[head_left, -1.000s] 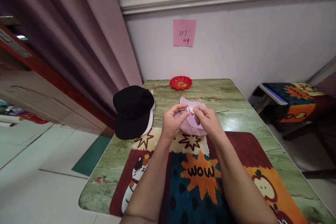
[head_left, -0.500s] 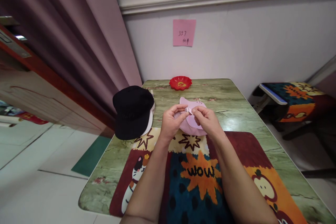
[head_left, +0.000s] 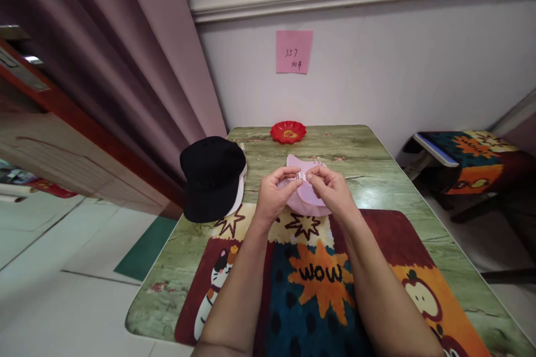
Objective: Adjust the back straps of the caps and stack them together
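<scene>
A pink cap (head_left: 307,205) lies on the table in front of me, its underside partly visible between my hands. A small metal buckle (head_left: 298,175) on its strap is pinched between the thumb and fingers of my left hand (head_left: 274,192). Close beside it on the right, my right hand (head_left: 330,189) has its thumb and fingertips pressed together at the cap's strap; the strap end itself is mostly hidden by the fingers. To the left sits a black cap (head_left: 213,175), stacked over a white cap (head_left: 242,192) whose edge shows at the right.
A red scalloped dish (head_left: 288,132) stands near the table's back edge. A colourful mat (head_left: 320,290) covers the front of the green table (head_left: 154,295). A pink note (head_left: 293,52) is on the wall. At the right is a stool with a patterned cover (head_left: 477,150).
My right hand's fingers have shifted slightly at the strap, and the buckle has tilted a little. The caps and the dish have stayed in place.
</scene>
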Demonstrator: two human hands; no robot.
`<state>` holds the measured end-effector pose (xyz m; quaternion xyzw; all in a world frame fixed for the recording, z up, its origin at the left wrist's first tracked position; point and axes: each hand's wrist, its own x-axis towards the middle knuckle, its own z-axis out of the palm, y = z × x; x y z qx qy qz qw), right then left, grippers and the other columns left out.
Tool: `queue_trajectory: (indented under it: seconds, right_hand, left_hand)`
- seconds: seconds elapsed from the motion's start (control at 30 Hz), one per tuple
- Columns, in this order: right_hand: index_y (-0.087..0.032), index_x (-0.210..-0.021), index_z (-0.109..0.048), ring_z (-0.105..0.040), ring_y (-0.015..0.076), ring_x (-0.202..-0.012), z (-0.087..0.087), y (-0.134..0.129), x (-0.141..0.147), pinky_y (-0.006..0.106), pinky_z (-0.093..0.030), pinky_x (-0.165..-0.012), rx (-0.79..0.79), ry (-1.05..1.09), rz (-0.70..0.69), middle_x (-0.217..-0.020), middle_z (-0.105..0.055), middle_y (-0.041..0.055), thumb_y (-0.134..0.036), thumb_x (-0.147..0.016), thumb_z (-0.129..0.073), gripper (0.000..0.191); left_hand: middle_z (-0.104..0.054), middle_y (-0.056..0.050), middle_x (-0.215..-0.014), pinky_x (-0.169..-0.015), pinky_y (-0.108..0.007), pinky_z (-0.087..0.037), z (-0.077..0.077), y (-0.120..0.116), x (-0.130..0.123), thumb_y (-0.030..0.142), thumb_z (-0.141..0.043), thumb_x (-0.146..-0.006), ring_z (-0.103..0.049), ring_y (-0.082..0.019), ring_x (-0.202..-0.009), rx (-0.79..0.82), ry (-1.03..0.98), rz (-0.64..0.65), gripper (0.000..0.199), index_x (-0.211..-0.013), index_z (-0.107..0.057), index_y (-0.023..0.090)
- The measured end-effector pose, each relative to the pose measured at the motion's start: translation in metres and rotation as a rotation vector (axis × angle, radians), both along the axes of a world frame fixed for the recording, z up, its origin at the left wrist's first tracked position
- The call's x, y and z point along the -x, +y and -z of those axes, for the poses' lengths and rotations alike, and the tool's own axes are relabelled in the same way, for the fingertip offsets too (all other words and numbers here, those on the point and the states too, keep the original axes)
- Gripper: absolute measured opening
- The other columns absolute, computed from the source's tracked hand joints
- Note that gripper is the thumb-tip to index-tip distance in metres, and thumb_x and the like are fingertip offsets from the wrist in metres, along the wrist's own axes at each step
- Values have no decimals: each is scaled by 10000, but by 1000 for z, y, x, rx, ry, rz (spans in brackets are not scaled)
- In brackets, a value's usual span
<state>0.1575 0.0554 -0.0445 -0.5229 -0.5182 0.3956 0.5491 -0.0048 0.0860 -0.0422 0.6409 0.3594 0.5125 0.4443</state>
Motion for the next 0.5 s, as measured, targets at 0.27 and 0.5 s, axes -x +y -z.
queue_trajectory:
  seconds: [0.27, 0.5]
  right_hand:
    - [-211, -814, -696, -484, 133, -589, 1, 2, -4, 264, -338, -549, -70, -60, -3, -640, -570, -19, -400, -855, -654, 198]
    - [-204, -823, -710, -524, 141, -627, 3, 2, -4, 260, -368, -561, -84, -47, -18, -707, -630, 2, -399, -858, -657, 205]
  left_hand:
    - [-775, -74, -970, -864, -325, -537, -2, 0, 4, 295, -796, -771, -683, -203, -898, -9, 45, 26, 270, -1012, -787, 173]
    - [-766, -69, -934, -831, -305, -533, -5, -1, 6, 302, -788, -776, -675, -194, -871, -15, 57, 46, 270, -1010, -787, 167]
